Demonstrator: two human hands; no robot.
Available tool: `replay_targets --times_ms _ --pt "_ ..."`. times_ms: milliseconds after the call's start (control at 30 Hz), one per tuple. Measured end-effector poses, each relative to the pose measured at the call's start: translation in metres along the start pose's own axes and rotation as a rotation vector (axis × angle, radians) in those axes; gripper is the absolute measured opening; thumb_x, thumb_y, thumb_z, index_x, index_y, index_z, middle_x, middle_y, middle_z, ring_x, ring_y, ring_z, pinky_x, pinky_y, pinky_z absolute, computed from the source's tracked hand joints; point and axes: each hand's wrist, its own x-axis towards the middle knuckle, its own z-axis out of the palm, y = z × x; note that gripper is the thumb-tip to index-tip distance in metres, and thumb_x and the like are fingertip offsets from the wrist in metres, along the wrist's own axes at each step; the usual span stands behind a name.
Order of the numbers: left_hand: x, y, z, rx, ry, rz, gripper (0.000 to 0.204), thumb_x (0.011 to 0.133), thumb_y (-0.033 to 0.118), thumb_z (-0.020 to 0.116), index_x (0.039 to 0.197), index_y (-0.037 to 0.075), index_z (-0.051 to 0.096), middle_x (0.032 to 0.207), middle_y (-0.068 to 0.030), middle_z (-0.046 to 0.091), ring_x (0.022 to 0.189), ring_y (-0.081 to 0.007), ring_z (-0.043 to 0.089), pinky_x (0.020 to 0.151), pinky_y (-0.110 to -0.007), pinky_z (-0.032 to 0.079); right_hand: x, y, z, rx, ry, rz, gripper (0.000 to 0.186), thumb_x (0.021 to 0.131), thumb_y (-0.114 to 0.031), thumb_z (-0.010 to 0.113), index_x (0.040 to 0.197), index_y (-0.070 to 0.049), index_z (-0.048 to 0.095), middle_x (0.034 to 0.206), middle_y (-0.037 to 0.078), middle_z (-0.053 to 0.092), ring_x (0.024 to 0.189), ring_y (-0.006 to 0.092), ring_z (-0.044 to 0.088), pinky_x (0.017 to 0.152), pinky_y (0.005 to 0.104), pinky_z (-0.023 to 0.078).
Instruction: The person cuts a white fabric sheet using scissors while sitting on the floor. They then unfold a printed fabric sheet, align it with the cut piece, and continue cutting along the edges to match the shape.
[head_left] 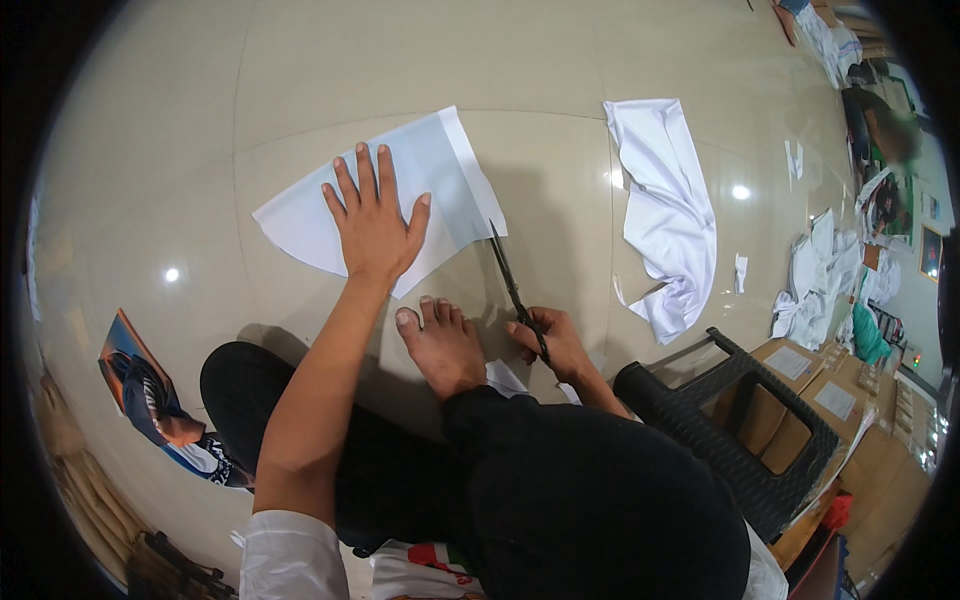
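Note:
My left hand [375, 225] lies flat with fingers spread on a white, light-grey piece of fabric [450, 170], roughly wedge-shaped, on the tiled floor. My right hand [555, 340] grips dark scissors [507, 275] by the handles, the blades pointing up-left with their tips at the fabric's right lower corner. My bare foot [440, 345] is just below the fabric, between my hands. Small white scraps [505, 375] lie beside it, partly hidden. To the right, a separate long, crumpled white fabric piece [665, 220] lies on the floor.
A dark plastic step stool [800, 420] stands at lower right beside cardboard boxes [840, 390]. Piles of white cloth [810, 280] lie along the right side, where a blurred person [880, 130] appears farther back. An orange-edged item with dark cloth [150, 390] lies at left.

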Motion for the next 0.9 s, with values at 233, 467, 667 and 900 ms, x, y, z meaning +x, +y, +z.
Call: replay_targets --times_ms 233,467,667,900 --pt "0.0 0.0 -0.003 -0.008 0.002 -0.001 0.088 0.105 0.057 0.054 0.172 0.007 0.026 0.178 -0.0235 0.021 0.164 -0.0528 0.011 0.129 -0.071 0.007 0.008 -0.002 0.003 -0.02 0.021 -0.023 0.036 0.094 -0.031 0.084 0.08 -0.003 0.066 0.066 0.002 0.061 0.057 0.0105 0.058 0.051 0.0288 0.045" --pt "0.001 -0.001 -0.002 0.003 -0.001 -0.008 0.088 0.106 0.058 0.053 0.173 0.009 0.025 0.179 -0.022 0.021 0.164 -0.0519 0.012 0.129 -0.07 0.007 0.012 0.001 0.003 -0.011 0.026 -0.028 0.033 0.094 -0.028 0.084 0.082 -0.004 0.066 0.068 0.001 0.062 0.056 0.0086 0.058 0.051 0.0269 0.047" --pt "0.001 -0.001 -0.003 0.009 -0.01 -0.016 0.088 0.106 0.058 0.053 0.173 0.009 0.025 0.179 -0.0209 0.02 0.164 -0.0517 0.012 0.13 -0.069 0.007 0.01 0.0 0.004 -0.012 0.043 -0.039 0.032 0.094 -0.027 0.084 0.081 -0.004 0.066 0.066 0.0 0.061 0.054 0.0083 0.057 0.049 0.0264 0.046" --pt "0.001 -0.001 -0.003 0.007 -0.02 -0.019 0.088 0.106 0.058 0.054 0.173 0.009 0.025 0.179 -0.0206 0.02 0.164 -0.051 0.012 0.13 -0.069 0.008 0.011 0.002 0.004 -0.04 0.061 -0.062 0.032 0.095 -0.024 0.083 0.078 -0.005 0.064 0.063 0.0 0.06 0.051 0.0082 0.055 0.046 0.0257 0.043"
